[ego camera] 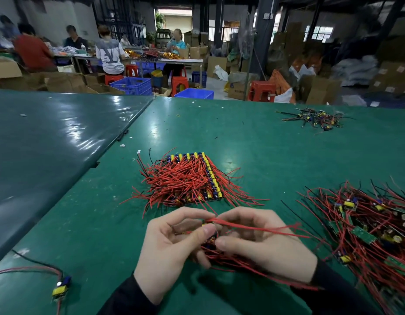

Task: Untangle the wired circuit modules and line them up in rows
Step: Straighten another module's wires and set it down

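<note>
Both hands meet near the desk's [253,137] front edge. The left hand [174,248] and right hand [263,244] each curl their grip around one small circuit module [209,233], its red wires [260,228] trailing rightward. Beyond them lies the lined-up stack [190,178], modules edging its far and right sides. A tangled heap [367,230] sprawls right. Smooth green desk stretches open to the left.

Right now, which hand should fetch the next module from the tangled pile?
Right, probably. The tangled pile lies just beyond the right hand; the left hand is farther off and pinches the held module, so it can keep it.
</note>
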`<state>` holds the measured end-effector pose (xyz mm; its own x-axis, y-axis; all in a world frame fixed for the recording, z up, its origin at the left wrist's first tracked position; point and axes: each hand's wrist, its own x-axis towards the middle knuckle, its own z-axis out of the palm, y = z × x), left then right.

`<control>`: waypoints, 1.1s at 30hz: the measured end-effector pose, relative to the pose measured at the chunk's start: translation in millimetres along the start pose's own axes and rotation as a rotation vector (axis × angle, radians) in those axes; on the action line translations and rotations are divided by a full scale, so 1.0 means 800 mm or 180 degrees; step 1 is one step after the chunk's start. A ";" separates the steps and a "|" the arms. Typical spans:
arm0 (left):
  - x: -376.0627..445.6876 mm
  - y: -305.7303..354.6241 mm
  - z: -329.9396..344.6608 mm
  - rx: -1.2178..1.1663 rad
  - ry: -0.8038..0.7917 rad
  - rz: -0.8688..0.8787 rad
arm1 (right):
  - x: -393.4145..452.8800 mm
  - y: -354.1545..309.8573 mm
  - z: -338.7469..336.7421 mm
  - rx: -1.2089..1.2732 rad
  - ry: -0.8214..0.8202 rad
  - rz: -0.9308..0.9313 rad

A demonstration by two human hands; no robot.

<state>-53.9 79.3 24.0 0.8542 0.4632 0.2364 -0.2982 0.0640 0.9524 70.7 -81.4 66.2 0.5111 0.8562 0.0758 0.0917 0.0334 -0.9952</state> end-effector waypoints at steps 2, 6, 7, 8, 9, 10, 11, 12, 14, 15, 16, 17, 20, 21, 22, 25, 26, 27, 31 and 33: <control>-0.003 -0.002 0.002 0.0180 0.0103 0.0141 | 0.002 0.004 0.049 0.0009 -0.0028 0.0203; -0.009 -0.002 0.006 0.0589 0.0216 0.0557 | 0.001 0.017 0.051 0.0274 0.0156 0.0299; -0.008 -0.001 0.006 0.0800 0.0211 0.0733 | 0.000 0.017 0.048 0.0255 0.0241 0.0325; -0.008 0.002 0.005 0.1020 0.0216 0.0875 | -0.002 0.018 0.053 0.0169 0.0185 0.0296; -0.007 0.004 0.005 0.1198 0.0236 0.0961 | -0.003 0.023 0.057 0.0071 0.0141 0.0250; -0.006 0.005 0.005 0.1312 0.0260 0.1008 | -0.003 0.024 0.058 -0.0164 0.0140 0.0171; -0.006 0.006 0.005 0.1386 0.0255 0.1046 | -0.004 0.026 0.057 -0.0579 0.0220 -0.0024; -0.006 0.006 0.005 0.1464 0.0205 0.1081 | -0.004 0.027 0.056 -0.1202 0.0263 -0.0268; -0.006 0.005 0.007 0.1755 0.0070 0.1191 | -0.003 0.032 0.052 -0.2361 0.0329 -0.0669; -0.006 0.003 0.008 0.1903 0.0033 0.1256 | -0.003 0.033 0.052 -0.2739 0.0315 -0.0730; -0.006 0.002 0.008 0.1982 0.0015 0.1286 | -0.002 0.032 0.053 -0.2909 0.0303 -0.0778; -0.006 0.002 0.007 0.1972 0.0007 0.1271 | -0.002 0.033 0.052 -0.2959 0.0316 -0.0875; -0.005 0.005 0.007 0.1276 0.0045 0.0884 | -0.002 0.029 0.054 -0.2290 0.0242 -0.0748; -0.004 0.007 0.007 0.0808 0.0058 0.0615 | -0.002 0.025 0.054 -0.1805 0.0143 -0.0531; -0.002 0.009 0.005 0.0344 0.0064 0.0311 | -0.002 0.021 0.052 -0.1334 -0.0001 -0.0318; -0.001 0.015 -0.002 -0.0681 -0.0031 -0.0473 | -0.002 0.010 0.047 -0.0220 -0.0341 0.0055; -0.002 0.017 -0.004 -0.0914 -0.0108 -0.0655 | -0.003 0.007 0.046 0.0021 -0.0508 0.0154; -0.003 0.020 -0.005 -0.1107 -0.0207 -0.0791 | -0.004 0.006 0.047 0.0217 -0.0670 0.0242; -0.009 0.023 -0.004 -0.1731 -0.0387 -0.1154 | -0.005 0.005 0.051 0.0934 -0.1174 0.0663; -0.012 0.023 -0.002 -0.1895 -0.0448 -0.1214 | -0.005 0.005 0.054 0.1230 -0.1435 0.0885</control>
<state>-68.2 77.7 38.6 0.9800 0.1966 -0.0309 -0.1155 0.6882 0.7162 32.1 -62.5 59.6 0.0554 0.9890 -0.1370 -0.3487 -0.1094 -0.9308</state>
